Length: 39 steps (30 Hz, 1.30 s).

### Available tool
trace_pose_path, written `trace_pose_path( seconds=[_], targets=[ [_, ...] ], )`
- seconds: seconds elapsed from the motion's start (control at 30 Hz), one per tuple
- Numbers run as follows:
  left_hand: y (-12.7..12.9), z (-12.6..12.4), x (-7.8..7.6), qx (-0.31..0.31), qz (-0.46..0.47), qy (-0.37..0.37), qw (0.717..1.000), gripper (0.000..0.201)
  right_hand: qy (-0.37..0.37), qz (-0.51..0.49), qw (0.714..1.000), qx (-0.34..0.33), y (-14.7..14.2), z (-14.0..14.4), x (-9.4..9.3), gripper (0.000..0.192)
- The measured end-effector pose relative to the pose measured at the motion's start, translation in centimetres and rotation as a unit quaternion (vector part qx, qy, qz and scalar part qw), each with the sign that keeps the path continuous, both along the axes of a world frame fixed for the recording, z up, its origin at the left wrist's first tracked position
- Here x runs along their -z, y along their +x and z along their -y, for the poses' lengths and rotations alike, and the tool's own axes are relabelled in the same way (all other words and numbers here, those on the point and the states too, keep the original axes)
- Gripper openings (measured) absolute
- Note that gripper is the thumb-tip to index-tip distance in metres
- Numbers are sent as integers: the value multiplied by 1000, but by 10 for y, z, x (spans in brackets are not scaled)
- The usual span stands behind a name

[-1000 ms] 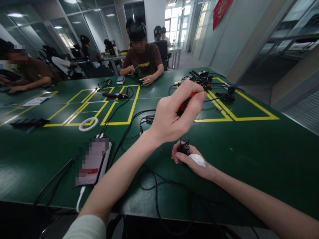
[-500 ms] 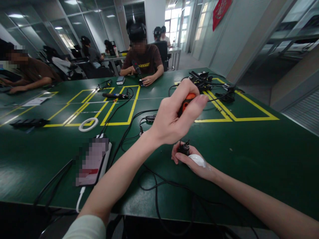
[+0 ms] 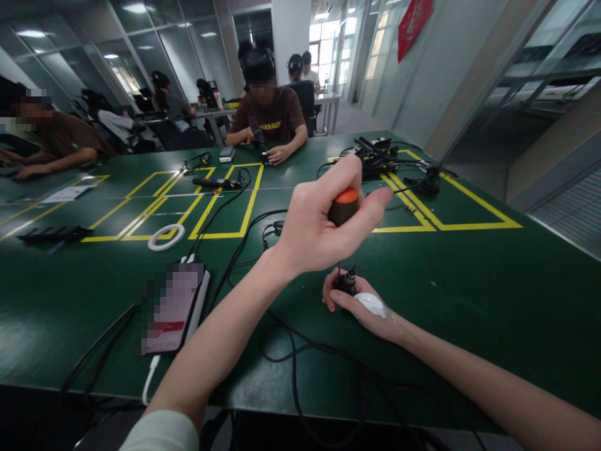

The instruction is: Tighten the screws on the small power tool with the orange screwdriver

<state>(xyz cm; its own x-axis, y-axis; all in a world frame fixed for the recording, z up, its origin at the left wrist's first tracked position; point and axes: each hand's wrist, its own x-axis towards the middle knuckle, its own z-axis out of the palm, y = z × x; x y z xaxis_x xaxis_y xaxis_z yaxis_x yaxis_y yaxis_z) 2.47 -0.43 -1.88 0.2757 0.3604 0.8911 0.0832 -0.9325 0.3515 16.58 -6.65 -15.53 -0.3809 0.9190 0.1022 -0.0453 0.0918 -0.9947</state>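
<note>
My left hand (image 3: pixel 323 225) is raised above the green table (image 3: pixel 469 294), fingers closed round a screwdriver (image 3: pixel 344 207) with an orange and black handle that stands upright; its thin shaft points down at a small black part (image 3: pixel 347 283). My right hand (image 3: pixel 361 304) rests on the table and grips that black part together with a white rounded object (image 3: pixel 370 304), which sits partly under my palm. The shaft tip is just above or on the black part; I cannot tell which.
A phone (image 3: pixel 171 307) on a white charger lies at the near left, with black cables (image 3: pixel 291 351) looping around my hands. A white ring (image 3: pixel 166 236) and yellow tape lines (image 3: pixel 225 207) lie beyond. A person in a brown shirt (image 3: pixel 272 119) sits across; tangled tools (image 3: pixel 380 156) at far right.
My left hand has turned the screwdriver handle, so more of its orange top shows now. My right hand and the parts under it have stayed in place.
</note>
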Motion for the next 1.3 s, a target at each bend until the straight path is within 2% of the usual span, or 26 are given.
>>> trace_pose_path(
  seconds=[0.1, 0.23, 0.3, 0.47, 0.6, 0.8, 0.9, 1.03, 1.2, 1.3],
  targets=[
    [2, 2, 0, 21, 8, -6, 1000, 24, -1, -1, 1000, 8, 0, 0, 0, 47],
    [7, 3, 0, 68, 30, -15, 997, 6, -2, 7, 1000, 3, -1, 1, 1, 47],
    [8, 3, 0, 64, 38, -9, 997, 10, -2, 8, 1000, 2, -2, 1, 2, 49],
    [2, 3, -1, 78, 44, -15, 996, 35, -2, 2, 1000, 0, -2, 0, 1, 49],
    [-3, 0, 0, 98, 20, -37, 994, 30, -6, 5, 1000, -4, -2, 0, 2, 48],
    [-1, -1, -2, 53, -2, -21, 998, 14, 1, 8, 1000, 2, -2, 1, 4, 49],
    [-2, -1, -4, 39, -13, 10, 999, 15, 1, 8, 1000, 2, -2, 1, 3, 50],
    [-2, 0, -5, 54, -23, 41, 997, 18, -1, 9, 1000, 1, -2, 1, 4, 49],
    [-2, 0, -5, 40, -28, 39, 998, 9, -1, 2, 1000, 1, -2, 1, 6, 46],
    [-5, -1, -4, 29, -27, 37, 999, 18, 0, 1, 1000, 3, -2, 1, 5, 44]
  ],
)
